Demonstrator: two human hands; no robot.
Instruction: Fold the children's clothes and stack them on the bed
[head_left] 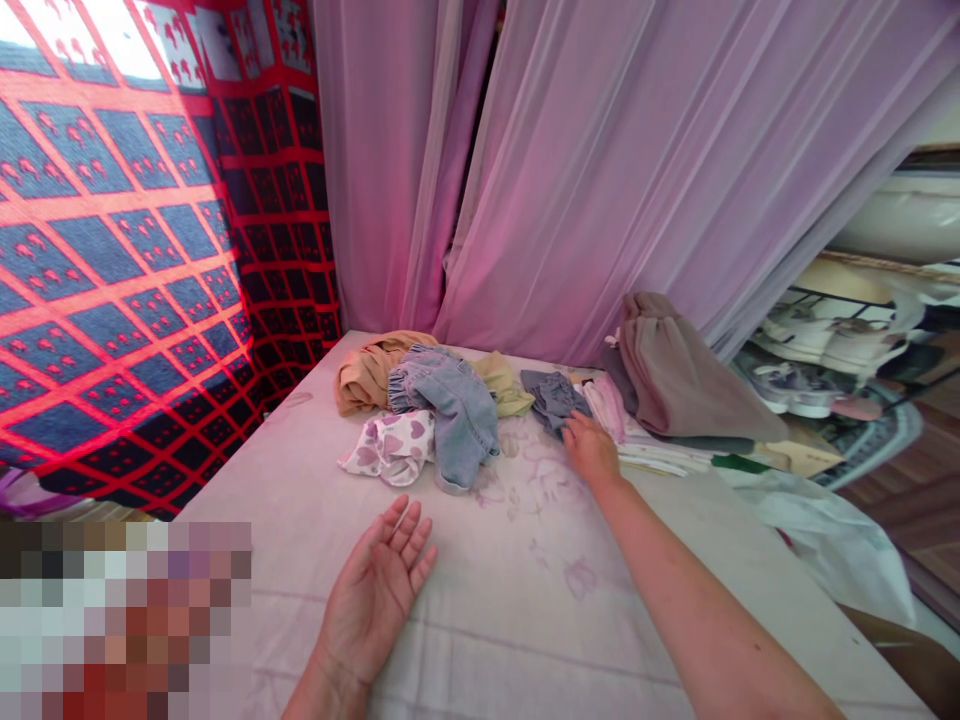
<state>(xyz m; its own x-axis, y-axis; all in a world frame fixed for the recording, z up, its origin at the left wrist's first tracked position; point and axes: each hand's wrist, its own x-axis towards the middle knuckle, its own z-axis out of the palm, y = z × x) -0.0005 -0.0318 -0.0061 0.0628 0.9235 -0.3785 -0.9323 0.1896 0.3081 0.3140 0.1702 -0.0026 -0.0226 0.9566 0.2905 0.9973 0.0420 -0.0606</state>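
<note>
My left hand (381, 570) is open with its palm turned up, holding nothing above the near part of the flower-printed bedsheet (525, 590). My right hand (592, 450) reaches forward, its fingers outstretched, the tips resting at the near edge of a dark grey-blue garment (555, 398). Left of that garment lies a loose heap: denim jeans (454, 400) with an elastic waist, a white cloth with purple hearts (394, 445), an orange-tan garment (364, 375) and a yellow-green one (504, 382). Pink and white folded clothes (606, 405) sit just beyond my right fingers.
A folded mauve-brown garment (667, 365) tops a pile at the right. Purple curtains (570, 180) hang behind, and a red-and-dark patterned cloth (150, 230) at left. Shoes (832, 335) stand on a rack beyond the right edge, near a white plastic bag (832, 540). Pixelation covers the lower left.
</note>
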